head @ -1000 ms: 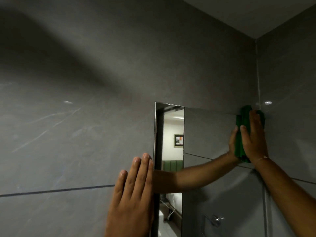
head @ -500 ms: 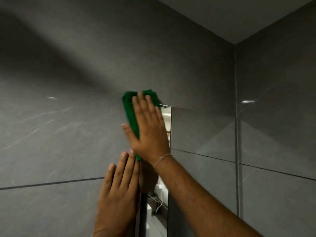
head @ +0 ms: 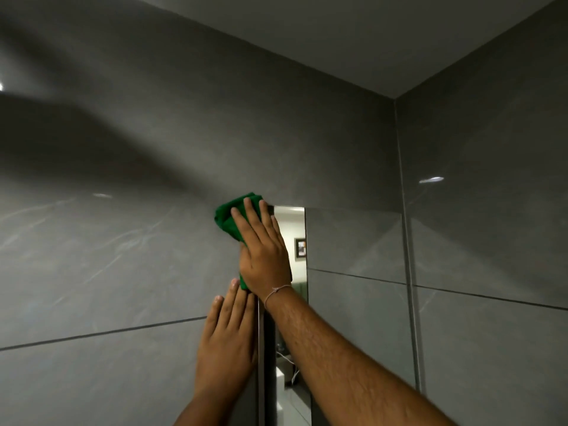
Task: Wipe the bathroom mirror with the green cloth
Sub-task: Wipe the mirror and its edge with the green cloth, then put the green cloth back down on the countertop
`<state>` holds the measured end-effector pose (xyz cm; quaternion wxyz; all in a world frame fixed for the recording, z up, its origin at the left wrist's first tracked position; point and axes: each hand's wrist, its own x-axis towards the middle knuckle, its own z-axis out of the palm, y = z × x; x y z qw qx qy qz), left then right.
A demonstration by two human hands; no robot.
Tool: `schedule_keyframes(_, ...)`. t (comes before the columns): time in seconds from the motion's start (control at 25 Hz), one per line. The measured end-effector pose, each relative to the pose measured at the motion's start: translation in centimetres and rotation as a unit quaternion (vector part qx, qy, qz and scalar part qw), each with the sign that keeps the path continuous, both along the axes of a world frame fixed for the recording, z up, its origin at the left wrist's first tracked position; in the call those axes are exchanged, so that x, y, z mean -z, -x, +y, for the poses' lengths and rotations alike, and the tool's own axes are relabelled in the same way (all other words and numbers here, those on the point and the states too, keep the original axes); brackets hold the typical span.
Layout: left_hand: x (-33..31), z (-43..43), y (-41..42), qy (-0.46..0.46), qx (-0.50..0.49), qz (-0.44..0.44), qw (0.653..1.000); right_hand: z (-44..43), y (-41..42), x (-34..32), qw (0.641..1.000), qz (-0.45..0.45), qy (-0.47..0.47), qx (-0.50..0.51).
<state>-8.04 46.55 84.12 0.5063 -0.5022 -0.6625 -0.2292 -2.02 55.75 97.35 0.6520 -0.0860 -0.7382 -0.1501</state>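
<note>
The mirror (head: pixel 353 241) is set into the grey tiled wall and reflects grey tiles and a lit doorway. My right hand (head: pixel 264 250) presses the folded green cloth (head: pixel 229 218) flat against the mirror's top left corner, with the cloth overlapping the wall tile. The palm covers most of the cloth. Below it, my left hand (head: pixel 227 342) lies flat with fingers together on the wall tile, right beside the mirror's left edge, and holds nothing.
Grey tiled walls meet in a corner (head: pixel 405 241) at the right, just past the mirror's right edge. The ceiling (head: pixel 368 41) is close above. The mirror reflects a doorway strip (head: pixel 292 229) with a framed picture and a white cable lower down.
My right hand swept the green cloth from the mirror's top right corner across to its top left corner and holds there. My left hand stayed flat on the wall.
</note>
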Motion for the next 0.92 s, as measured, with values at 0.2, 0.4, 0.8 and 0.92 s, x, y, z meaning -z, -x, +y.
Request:
schedule_keyframes(0.2, 2.0, -6.4, 0.4, -0.066, -0.007, -0.121, 0.99, -4.2, -1.2, 5.2, 0.993, 0.066, 0.079, -0.05)
schedule_keyframes(0.4, 13.2, -12.1, 1.9, -0.073, -0.01, -0.192, 0.979, -11.3, -1.9, 19.0, 0.978, 0.092, 0.147, -0.115)
schedule_keyframes(0.8, 40.5, -29.1, -2.9, 0.141, -0.07, -0.385, 0.909, -27.8, -8.7, 53.1, 0.814, -0.149, 0.52, -0.213)
schedule_keyframes(0.92, 49.0, -32.1, -3.3, 0.216, -0.086, -0.423, 0.876, -30.6, -10.6, 63.0, 0.747, -0.246, 0.589, -0.188)
